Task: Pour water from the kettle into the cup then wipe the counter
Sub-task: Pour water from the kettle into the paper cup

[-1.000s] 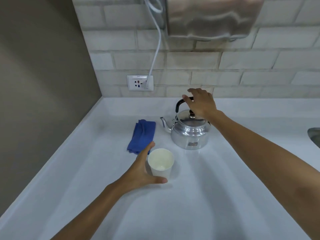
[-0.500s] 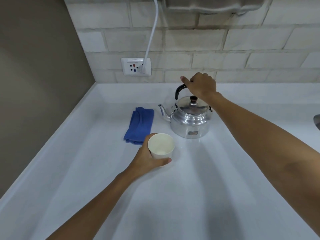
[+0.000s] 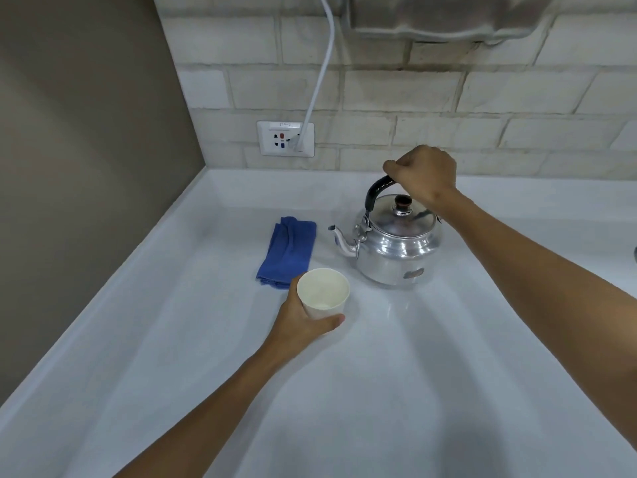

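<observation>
A shiny metal kettle stands on the white counter, spout pointing left, lid on. My right hand is closed around its black handle from above. A white paper cup stands upright in front of the kettle, slightly left. My left hand wraps around its lower side. The cup looks nearly empty inside. A folded blue cloth lies flat on the counter, left of the kettle and just behind the cup.
A brown wall borders the counter on the left and a tiled wall at the back. A wall socket holds a white cable. A metal appliance hangs above. A sink edge shows at far right.
My right hand went from resting over the lid to gripping the kettle handle. My left hand closed around the cup. The view tilted a little.
</observation>
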